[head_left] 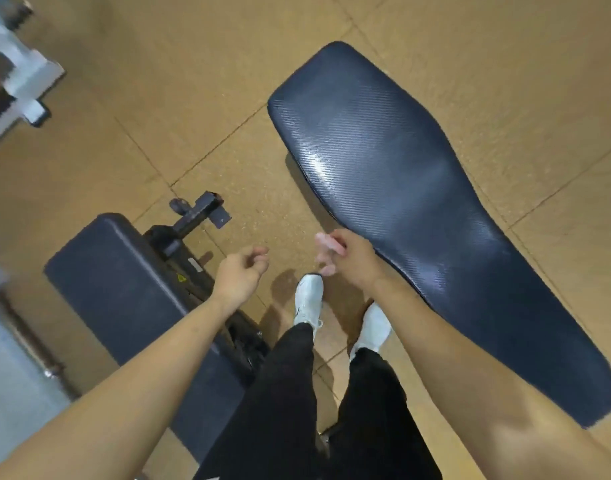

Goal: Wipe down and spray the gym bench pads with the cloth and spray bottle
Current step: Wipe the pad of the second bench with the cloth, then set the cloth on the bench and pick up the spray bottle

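Note:
A long dark blue bench pad (411,188) with a woven texture runs from the upper middle down to the lower right. A shorter dark seat pad (124,292) lies at the lower left, with a black metal bracket (196,216) at its far end. My left hand (241,271) hovers over the floor between the two pads, fingers loosely curled, holding nothing. My right hand (345,254) is just left of the long pad's edge, fingers blurred and loosely curled, also holding nothing. No cloth or spray bottle is in view.
My feet in white shoes (309,299) stand on the tan rubber floor tiles (200,98) between the pads. A white machine frame (20,77) stands at the upper left. A grey surface with a metal bar (30,344) lies at the left edge.

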The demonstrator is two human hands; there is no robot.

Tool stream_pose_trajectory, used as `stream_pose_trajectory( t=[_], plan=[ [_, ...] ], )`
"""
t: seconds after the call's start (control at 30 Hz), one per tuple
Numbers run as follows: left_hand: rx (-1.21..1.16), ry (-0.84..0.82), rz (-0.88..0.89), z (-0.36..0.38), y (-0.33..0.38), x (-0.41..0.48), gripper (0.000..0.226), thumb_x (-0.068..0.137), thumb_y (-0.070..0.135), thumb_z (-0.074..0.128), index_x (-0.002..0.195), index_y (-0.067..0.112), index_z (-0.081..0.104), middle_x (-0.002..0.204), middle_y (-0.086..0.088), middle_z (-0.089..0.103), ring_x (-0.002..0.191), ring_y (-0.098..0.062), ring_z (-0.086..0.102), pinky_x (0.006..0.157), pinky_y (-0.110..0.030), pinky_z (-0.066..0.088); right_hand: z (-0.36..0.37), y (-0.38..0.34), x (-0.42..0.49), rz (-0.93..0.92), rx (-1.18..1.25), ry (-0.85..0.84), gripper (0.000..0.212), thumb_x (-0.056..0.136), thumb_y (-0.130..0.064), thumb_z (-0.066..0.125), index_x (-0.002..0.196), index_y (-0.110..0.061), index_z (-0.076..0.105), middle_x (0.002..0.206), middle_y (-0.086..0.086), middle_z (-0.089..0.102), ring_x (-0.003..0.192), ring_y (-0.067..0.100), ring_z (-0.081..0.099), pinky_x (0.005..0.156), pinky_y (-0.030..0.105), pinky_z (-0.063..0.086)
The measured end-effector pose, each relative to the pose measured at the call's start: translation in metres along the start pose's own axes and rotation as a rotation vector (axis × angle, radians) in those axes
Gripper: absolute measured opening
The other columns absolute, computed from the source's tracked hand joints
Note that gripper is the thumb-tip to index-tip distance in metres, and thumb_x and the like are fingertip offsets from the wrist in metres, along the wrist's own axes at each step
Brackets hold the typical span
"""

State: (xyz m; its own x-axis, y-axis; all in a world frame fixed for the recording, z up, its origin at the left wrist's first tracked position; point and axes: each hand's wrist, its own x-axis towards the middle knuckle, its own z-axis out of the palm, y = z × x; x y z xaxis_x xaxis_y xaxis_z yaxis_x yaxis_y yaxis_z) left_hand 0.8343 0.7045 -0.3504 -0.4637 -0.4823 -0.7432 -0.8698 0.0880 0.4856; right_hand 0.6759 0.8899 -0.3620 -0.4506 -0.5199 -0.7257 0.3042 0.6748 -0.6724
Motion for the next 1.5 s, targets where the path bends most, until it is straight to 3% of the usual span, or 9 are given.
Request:
stream_pose_trajectory(
  t=[0.1, 0.33, 0.47, 0.57, 0.83, 1.0, 1.1, 1.37, 1.5],
  plan=[
    [-0.151, 0.022, 0.024, -0.034, 0.023, -0.019, 0.030, 0.095, 0.014, 0.062, 0.124, 0.017, 0.066, 0.118, -0.001, 0.069, 0.110, -0.017, 0.064, 0.100, -0.031, 0.049, 0.006, -0.050, -0.019, -0.021, 0.040, -0.003, 0.007, 0.100, -0.004, 0.059, 0.105, -0.002, 0.055, 0.078, -0.011, 0.071, 0.064, -0.007, 0.069, 0.055, 0.009, 0.049],
    [-0.245, -0.058, 0.107, -0.088, 0.067, -0.044, 0.071, 0.084, 0.021, 0.078, 0.147, 0.031, 0.047, 0.146, 0.012, 0.050, 0.128, -0.008, 0.046, 0.097, -0.025, 0.039, 0.020, -0.168, -0.026, -0.095, 0.073, -0.200, 0.043, 0.095, -0.032, 0.070, 0.101, 0.009, 0.061, 0.086, 0.013, 0.067, 0.070, 0.010, 0.067, 0.060, 0.021, 0.054],
    [-0.365, -0.031, 0.112, -0.109, 0.079, -0.052, 0.046, 0.087, 0.024, 0.076, 0.131, 0.029, 0.063, 0.127, 0.008, 0.065, 0.114, -0.008, 0.059, 0.091, -0.023, 0.045, 0.028, -0.206, -0.003, -0.063, 0.009, -0.355, 0.008, 0.095, -0.013, 0.072, 0.099, -0.009, 0.068, 0.087, 0.007, 0.072, 0.079, 0.019, 0.069, 0.069, 0.033, 0.055],
    [-0.526, 0.066, 0.015, -0.119, 0.076, -0.054, 0.027, 0.088, 0.032, 0.074, 0.110, 0.016, 0.069, 0.106, -0.012, 0.070, 0.102, -0.031, 0.064, 0.092, -0.043, 0.051, 0.044, -0.232, 0.013, -0.052, -0.051, -0.433, 0.014, 0.091, -0.002, 0.072, 0.092, -0.016, 0.067, 0.086, 0.005, 0.070, 0.080, 0.020, 0.067, 0.073, 0.036, 0.055],
    [-1.118, 0.487, -0.356, -0.166, 0.031, -0.072, 0.013, 0.095, 0.003, 0.055, 0.105, 0.009, 0.061, 0.110, -0.019, 0.065, 0.096, -0.032, 0.068, 0.073, -0.037, 0.061, 0.135, -0.274, 0.049, -0.242, -0.658, -0.570, 0.016, 0.089, 0.007, 0.064, 0.090, -0.009, 0.066, 0.080, 0.004, 0.064, 0.069, 0.014, 0.059, 0.059, 0.015, 0.044],
    [-1.479, 0.685, -0.381, -0.208, -0.006, -0.079, 0.020, 0.091, -0.014, 0.048, 0.099, 0.000, 0.060, 0.092, -0.019, 0.062, 0.075, -0.025, 0.064, 0.065, -0.028, 0.055, 0.211, -0.287, 0.073, -0.330, -0.982, -0.643, 0.021, 0.091, -0.001, 0.062, 0.087, -0.021, 0.069, 0.096, 0.008, 0.069, 0.084, 0.019, 0.061, 0.066, 0.020, 0.041],
    [-1.636, 0.749, -0.448, -0.236, -0.044, -0.074, 0.017, 0.088, -0.010, 0.054, 0.091, -0.002, 0.068, 0.096, -0.027, 0.071, 0.087, -0.038, 0.071, 0.081, -0.041, 0.059, 0.269, -0.310, 0.084, -0.351, -1.150, -0.734, 0.013, 0.093, -0.002, 0.062, 0.097, -0.010, 0.072, 0.092, 0.006, 0.071, 0.079, 0.017, 0.061, 0.062, 0.014, 0.043],
    [-1.838, 0.991, -0.729, -0.305, -0.122, -0.049, 0.008, 0.086, 0.007, 0.070, 0.079, 0.003, 0.071, 0.062, 0.005, 0.069, 0.064, -0.013, 0.066, 0.055, -0.012, 0.050, 0.427, -0.369, 0.116, -0.353, -1.381, -1.004, 0.022, 0.092, -0.017, 0.071, 0.113, -0.011, 0.075, 0.105, 0.005, 0.074, 0.097, 0.019, 0.068, 0.090, 0.030, 0.053],
    [-1.916, 1.010, -0.885, -0.316, -0.151, -0.032, 0.014, 0.086, 0.013, 0.069, 0.097, 0.006, 0.071, 0.078, -0.001, 0.065, 0.074, -0.018, 0.061, 0.074, -0.031, 0.050, 0.474, -0.397, 0.139, -0.361, -1.567, -1.062, 0.034, 0.097, -0.012, 0.063, 0.131, -0.010, 0.066, 0.116, 0.003, 0.065, 0.109, 0.018, 0.064, 0.074, 0.010, 0.043]
  ],
)
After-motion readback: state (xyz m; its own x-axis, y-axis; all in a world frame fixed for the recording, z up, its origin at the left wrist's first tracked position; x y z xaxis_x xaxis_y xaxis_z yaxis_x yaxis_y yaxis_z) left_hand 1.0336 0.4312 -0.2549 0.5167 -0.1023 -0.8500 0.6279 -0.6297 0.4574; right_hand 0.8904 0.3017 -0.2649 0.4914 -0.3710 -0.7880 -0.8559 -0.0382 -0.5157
